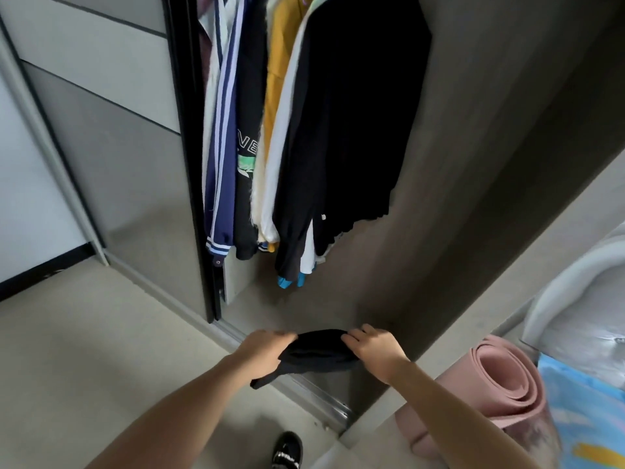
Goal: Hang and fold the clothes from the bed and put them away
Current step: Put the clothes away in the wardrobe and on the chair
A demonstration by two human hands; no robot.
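A folded black garment (pixel 318 352) is held between both hands just above the wardrobe's floor edge. My left hand (pixel 265 352) grips its left end, with a strip of cloth hanging below the palm. My right hand (pixel 375 348) holds the right end, fingers curled over the top. Above, several clothes hang in the open wardrobe: a black top (pixel 345 130), a mustard one (pixel 280 62) and a navy jacket with white stripes (pixel 223 137).
The sliding wardrobe door (pixel 111 137) stands at the left, its floor track (pixel 314 397) running below the hands. A rolled pink mat (pixel 500 377) leans at the right beside a white bed frame (pixel 575 282). A black shoe (pixel 287 450) is on the pale floor.
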